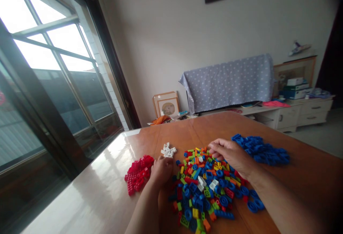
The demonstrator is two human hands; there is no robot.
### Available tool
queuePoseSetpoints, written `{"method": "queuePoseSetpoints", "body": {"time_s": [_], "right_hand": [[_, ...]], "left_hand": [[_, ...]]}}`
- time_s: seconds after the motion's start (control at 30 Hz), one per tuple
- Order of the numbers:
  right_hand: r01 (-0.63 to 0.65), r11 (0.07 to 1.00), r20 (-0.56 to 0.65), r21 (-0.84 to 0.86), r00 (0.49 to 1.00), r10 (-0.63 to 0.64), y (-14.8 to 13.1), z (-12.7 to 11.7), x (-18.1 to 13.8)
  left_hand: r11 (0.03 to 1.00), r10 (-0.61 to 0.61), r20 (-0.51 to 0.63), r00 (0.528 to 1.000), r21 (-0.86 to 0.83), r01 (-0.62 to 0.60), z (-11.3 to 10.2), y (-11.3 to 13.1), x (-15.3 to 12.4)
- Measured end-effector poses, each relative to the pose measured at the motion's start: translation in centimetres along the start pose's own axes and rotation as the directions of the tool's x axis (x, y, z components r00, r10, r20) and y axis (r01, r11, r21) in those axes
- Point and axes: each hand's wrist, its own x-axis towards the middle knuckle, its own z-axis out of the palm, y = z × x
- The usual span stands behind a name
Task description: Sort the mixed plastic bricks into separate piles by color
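Observation:
A mixed heap of toy building bricks (199,182) in blue, red, green, orange, yellow and white lies on the wooden table (128,210). Over the heap's far right edge is my right hand (227,152), its thumb and fingers closed together; anything between the tips is too small to name. My left hand (162,169) is low over the table between the heap and a pile of red bricks (138,173). Its fingers are curled, and their tips are hidden by the hand. Just beyond it sits a small pile of white bricks (168,150).
A pile of blue bricks (261,149) lies to the right, beyond my right forearm. Several blue rings (254,202) are at the heap's right edge. Past the table stand a white cabinet (292,118), a cloth-draped object (227,84) and framed pictures (168,108). Windows (61,59) are on the left.

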Motion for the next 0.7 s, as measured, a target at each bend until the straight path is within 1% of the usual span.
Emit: {"method": "queuePoseSetpoints", "body": {"time_s": [0.1, 0.2, 0.3, 0.43, 0.57, 0.63, 0.7], "right_hand": [[-0.004, 1.0, -0.009, 0.005, 1.0, 0.004, 0.1, -0.1, 0.1], [-0.001, 1.0, -0.022, 0.002, 1.0, 0.001, 0.3, -0.2, 0.2], [-0.002, 1.0, -0.035, 0.01, 0.999, 0.002, 0.3, -0.4, 0.3], [-0.006, 1.0, -0.05, 0.022, 0.999, 0.007, 0.1, -0.8, 0.3], [-0.021, 0.999, -0.055, 0.029, 0.998, 0.023, 0.0, -0.9, 0.3], [-0.025, 0.999, -0.056, 0.032, 0.998, 0.027, 0.0, -0.9, 0.3], [-0.019, 0.999, -0.06, 0.039, 0.998, 0.022, -0.1, -0.9, 0.3]], "left_hand": [[0.996, 0.028, -0.043, 0.999, 0.09, -0.024, 0.3, 0.0, -0.1], [0.991, 0.035, -0.058, 0.998, 0.13, -0.027, 0.6, 0.0, -0.2], [0.991, 0.037, -0.075, 0.996, 0.134, -0.027, 0.6, 0.1, -0.1], [0.996, 0.044, -0.08, 0.996, 0.082, -0.038, 0.5, 0.9, -0.1], [0.995, 0.092, -0.031, 0.995, 0.047, -0.091, 0.4, 2.2, -0.4], [0.992, 0.128, 0.025, 0.991, 0.006, -0.128, 0.7, 2.6, -0.6], [0.985, 0.161, 0.093, 0.983, -0.072, -0.155, 1.1, 2.8, -0.7]]}}
